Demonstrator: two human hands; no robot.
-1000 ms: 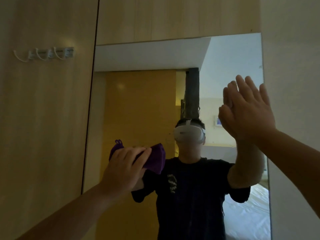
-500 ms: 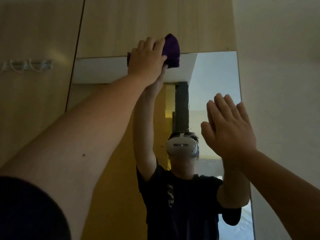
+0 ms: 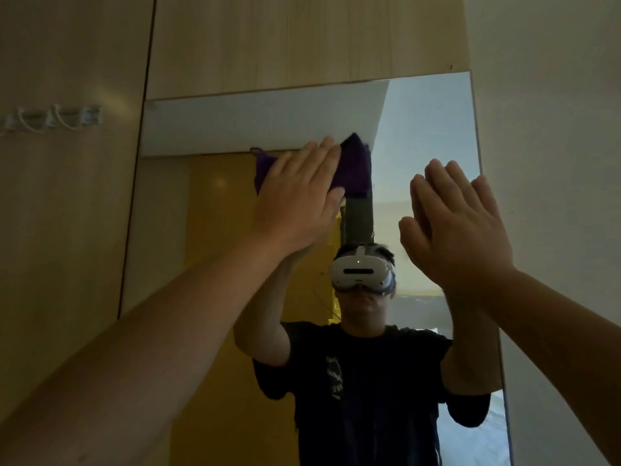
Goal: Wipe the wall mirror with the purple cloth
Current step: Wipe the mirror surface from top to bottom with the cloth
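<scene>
Currently left hand (image 3: 299, 200) pressing crumpled purple cloth (image 3: 354, 169) flat against tall frameless wall mirror (image 3: 201, 237), fingers straight and close together, pointing up-right. Cloth sitting in upper middle of glass, unwiped expanse lying mostly below. Right hand (image 3: 460, 230) bracing on right part of glass, fingers straight, slightly spread. No containers showing.

White wall hooks (image 3: 53, 119) on wooden panelling (image 3: 67, 213) — left side.

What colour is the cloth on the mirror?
Purple. The cloth shows best in the head view, under the left hand.
</scene>
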